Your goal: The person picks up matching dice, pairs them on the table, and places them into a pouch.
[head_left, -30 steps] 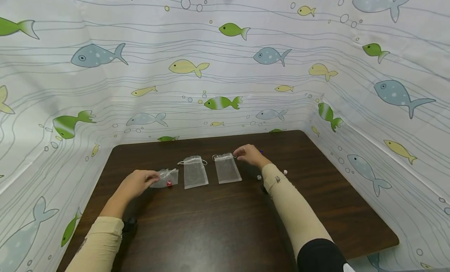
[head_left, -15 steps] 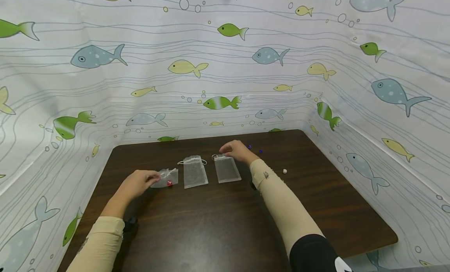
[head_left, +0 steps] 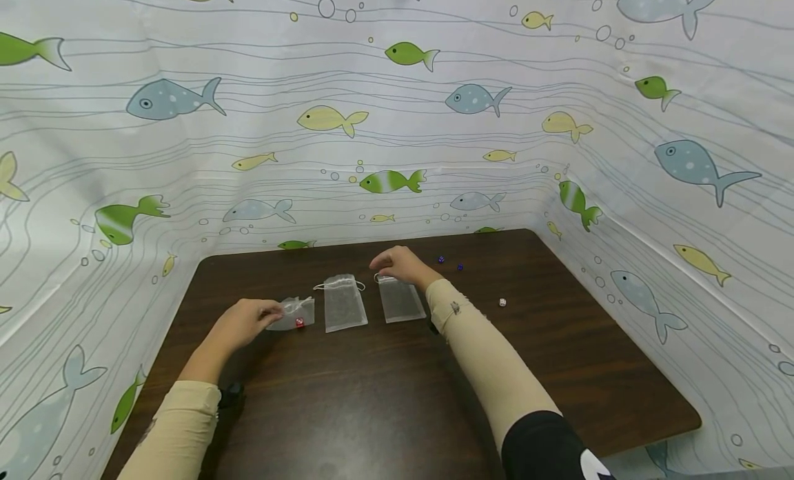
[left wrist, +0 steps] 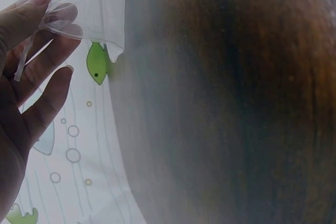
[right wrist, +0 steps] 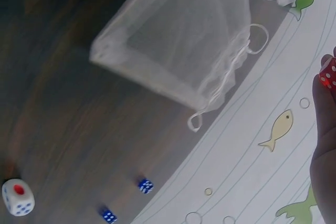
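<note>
My left hand (head_left: 245,320) pinches the gathered neck of a sheer white drawstring pouch (left wrist: 100,9) between thumb and fingers. A red die (head_left: 300,323) shows at that pouch in the head view. Above the top of the rightmost pouch (head_left: 402,301) is my right hand (head_left: 404,265). Its fingertips hold another red die (right wrist: 328,74), visible at the edge of the right wrist view. A middle pouch (head_left: 344,306) lies flat between the hands, its string loops spread to both sides.
Two small blue dice (right wrist: 145,185) lie toward the table's far side. Nearer and further right is a white die (right wrist: 18,198). The brown table (head_left: 347,397) ends against a fish-print curtain (head_left: 397,135) at the back and sides.
My right hand has moved left, from the right side of the rightmost pouch to over its top. Both blue dice have come into view behind it. The left hand stays put.
</note>
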A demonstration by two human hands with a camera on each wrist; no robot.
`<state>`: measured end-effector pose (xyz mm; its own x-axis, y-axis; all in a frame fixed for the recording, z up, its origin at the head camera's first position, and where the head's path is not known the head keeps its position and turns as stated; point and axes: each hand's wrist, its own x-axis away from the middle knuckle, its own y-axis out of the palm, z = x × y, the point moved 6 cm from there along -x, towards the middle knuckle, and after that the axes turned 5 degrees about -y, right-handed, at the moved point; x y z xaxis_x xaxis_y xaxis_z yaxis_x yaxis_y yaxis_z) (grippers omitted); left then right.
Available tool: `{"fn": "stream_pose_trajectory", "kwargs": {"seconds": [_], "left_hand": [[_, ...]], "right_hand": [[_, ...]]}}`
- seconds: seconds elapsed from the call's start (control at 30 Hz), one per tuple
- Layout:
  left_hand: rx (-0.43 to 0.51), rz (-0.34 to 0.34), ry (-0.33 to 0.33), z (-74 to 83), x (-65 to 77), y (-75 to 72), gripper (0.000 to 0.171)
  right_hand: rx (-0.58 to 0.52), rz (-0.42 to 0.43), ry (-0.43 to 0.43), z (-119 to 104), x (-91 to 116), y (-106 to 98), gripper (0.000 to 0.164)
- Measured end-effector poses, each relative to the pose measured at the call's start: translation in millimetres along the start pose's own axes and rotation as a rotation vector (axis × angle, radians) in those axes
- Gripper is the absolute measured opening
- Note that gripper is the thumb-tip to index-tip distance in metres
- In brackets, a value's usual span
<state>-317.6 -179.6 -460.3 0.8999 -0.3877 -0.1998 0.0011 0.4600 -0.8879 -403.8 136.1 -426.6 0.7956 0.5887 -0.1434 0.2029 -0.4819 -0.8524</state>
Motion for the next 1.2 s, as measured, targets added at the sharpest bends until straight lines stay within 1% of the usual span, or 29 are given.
{"fn": "stream_pose_trajectory", "kwargs": {"seconds": [0.33, 0.6, 0.87, 1.07, 1.2], "left_hand": [[-0.007, 0.003, 0.002, -0.3, -0.8, 1.0, 0.012], [-0.013, -0.003, -0.002, 0.2, -1.6, 1.3, 0.012], [-0.015, -0.001, -0.002, 1.9, -3.0, 0.8, 0.013], [-0.011, -0.006, 0.004, 1.8, -3.7, 2.1, 0.012], [-0.014, 0.004, 0.011, 1.4, -3.3, 1.8, 0.011]], "right_hand": [[-0.007, -0.014, -0.017, -19, -10, 10, 0.025], [-0.046, -0.04, -0.024, -38, -20, 19, 0.027], [-0.062, -0.051, -0.058, -54, -34, 36, 0.027], [-0.101, -0.057, -0.087, -67, -39, 49, 0.027], [-0.115, -0.071, -0.12, -76, -43, 57, 0.027]]}}
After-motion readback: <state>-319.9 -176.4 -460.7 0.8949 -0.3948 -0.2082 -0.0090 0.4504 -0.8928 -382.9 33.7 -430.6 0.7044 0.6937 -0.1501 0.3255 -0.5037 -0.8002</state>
